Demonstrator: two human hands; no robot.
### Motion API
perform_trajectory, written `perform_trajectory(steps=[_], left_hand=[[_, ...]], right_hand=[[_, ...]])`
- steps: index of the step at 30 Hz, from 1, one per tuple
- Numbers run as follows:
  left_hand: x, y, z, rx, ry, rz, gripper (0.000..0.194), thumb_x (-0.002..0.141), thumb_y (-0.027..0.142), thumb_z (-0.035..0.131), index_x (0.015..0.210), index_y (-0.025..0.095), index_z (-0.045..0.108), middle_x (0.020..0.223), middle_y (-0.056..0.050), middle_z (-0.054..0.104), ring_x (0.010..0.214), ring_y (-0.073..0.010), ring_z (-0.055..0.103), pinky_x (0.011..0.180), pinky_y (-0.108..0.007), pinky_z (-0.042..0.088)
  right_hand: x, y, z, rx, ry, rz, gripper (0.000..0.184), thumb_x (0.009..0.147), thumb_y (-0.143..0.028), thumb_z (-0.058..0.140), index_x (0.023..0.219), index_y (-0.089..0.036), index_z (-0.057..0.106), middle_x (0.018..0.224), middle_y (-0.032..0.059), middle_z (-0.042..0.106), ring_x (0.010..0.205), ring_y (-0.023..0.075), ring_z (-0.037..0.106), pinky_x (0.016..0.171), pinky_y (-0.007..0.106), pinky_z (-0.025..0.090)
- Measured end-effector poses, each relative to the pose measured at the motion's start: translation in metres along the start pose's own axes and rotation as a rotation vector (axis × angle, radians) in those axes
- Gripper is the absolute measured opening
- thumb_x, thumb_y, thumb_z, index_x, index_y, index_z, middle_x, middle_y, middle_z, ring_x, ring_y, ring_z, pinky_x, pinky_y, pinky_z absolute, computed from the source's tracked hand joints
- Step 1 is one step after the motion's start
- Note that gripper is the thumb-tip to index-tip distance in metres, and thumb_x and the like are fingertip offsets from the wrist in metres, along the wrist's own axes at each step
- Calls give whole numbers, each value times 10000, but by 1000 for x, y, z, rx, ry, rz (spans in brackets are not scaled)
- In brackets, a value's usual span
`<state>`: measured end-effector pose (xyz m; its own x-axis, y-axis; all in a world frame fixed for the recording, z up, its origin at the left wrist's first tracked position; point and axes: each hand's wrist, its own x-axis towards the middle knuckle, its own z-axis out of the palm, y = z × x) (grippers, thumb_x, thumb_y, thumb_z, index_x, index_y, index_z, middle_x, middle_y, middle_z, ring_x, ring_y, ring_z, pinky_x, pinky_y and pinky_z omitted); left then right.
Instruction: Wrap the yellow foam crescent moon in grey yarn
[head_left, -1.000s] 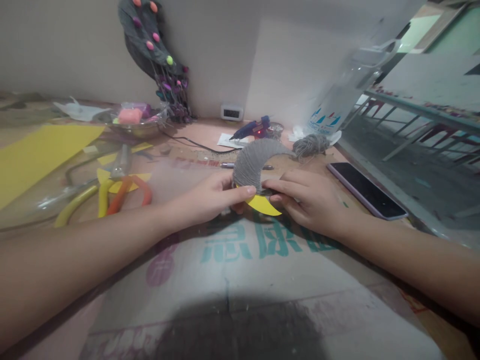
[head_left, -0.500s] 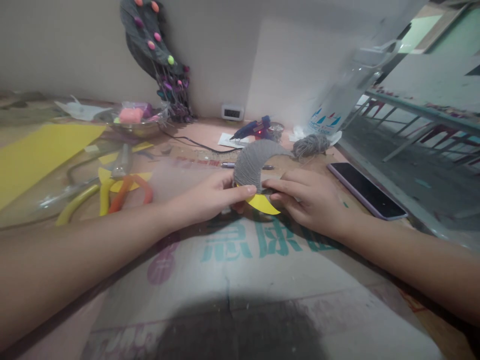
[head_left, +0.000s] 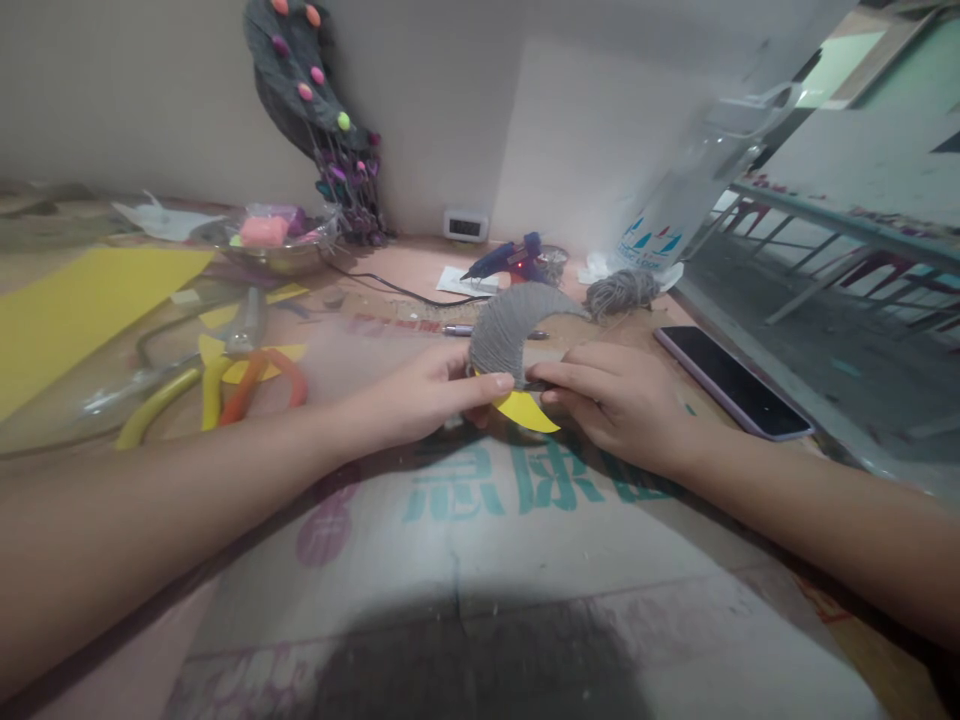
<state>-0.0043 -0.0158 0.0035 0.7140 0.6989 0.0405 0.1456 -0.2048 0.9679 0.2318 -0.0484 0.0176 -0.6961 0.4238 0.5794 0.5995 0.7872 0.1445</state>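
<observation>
A yellow crescent moon cutout, most of it wound with grey yarn, stands tilted up over the table. My left hand pinches it from the left, thumb across the front of the wound part's lower edge. Only the bottom tip shows bare yellow. My right hand is closed at the crescent's inner edge, thumb and forefinger pinched on a dark grey strand that looks like the yarn. Behind the right hand lies a loose grey yarn skein.
Behind are a blue glue gun with a red light, a pen and a small digital clock. A phone lies right. Orange-handled scissors, yellow-handled pliers, a bowl and yellow sheet are left.
The crescent has shifted very slightly, its bare yellow tip a little narrower. Both hands keep nearly the same place and grip.
</observation>
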Motion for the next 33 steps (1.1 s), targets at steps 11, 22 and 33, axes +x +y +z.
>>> perform_trajectory(steps=[11,22,33], left_hand=[[0,0,0,2,17,24,287,915,454,572,859,173,591,726,16,573,646,-116,529,581,-237,401],[0,2,2,4,8,11,303,913,473,571,875,173,579,708,19,570,624,-111,514,536,-223,373],[1,2,2,-6,-8,15,294,911,466,576,865,175,585,712,18,571,626,-109,515,546,-225,366]], right_hand=[[-3,0,0,98,-17,47,299,1024,-325,472,1110,-128,679,812,71,682,704,159,596,615,273,400],[-2,-1,1,46,-34,57,263,1021,-307,480,1102,-149,675,817,68,687,721,164,605,628,279,407],[-1,-2,2,23,-22,17,234,1017,-267,487,1084,-155,681,777,49,673,693,156,589,614,277,399]])
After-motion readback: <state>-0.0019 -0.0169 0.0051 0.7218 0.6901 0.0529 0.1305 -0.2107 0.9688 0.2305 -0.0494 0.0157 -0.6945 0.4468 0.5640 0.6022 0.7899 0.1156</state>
